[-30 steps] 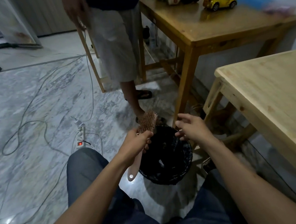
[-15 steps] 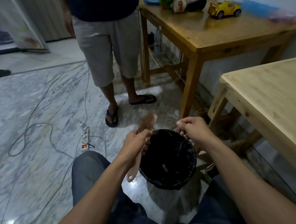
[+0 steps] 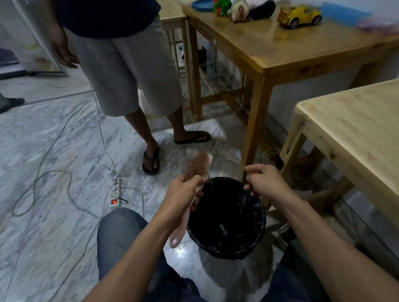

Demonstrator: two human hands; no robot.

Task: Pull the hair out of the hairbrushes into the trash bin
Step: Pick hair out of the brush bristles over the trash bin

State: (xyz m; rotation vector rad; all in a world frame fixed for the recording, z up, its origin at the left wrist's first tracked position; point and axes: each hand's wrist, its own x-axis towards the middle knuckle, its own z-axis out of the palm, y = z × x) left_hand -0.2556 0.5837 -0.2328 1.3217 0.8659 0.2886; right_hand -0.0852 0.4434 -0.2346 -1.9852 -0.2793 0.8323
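Pink brush (image 3: 197, 173) at frame centre, in our left hand (image 3: 183, 196)'s closed grip; right hand (image 3: 264, 181) pinched, contents unclear, above bin (image 3: 261, 220). Loose hair may drift past its rim.

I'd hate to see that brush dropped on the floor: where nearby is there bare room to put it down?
The pale wooden table on the right is bare across all its visible top. The darker table has bare wood along its near edge; its far side is crowded with a yellow toy car, a blue plate and soft toys. Left, cables and a power strip clutter the floor.
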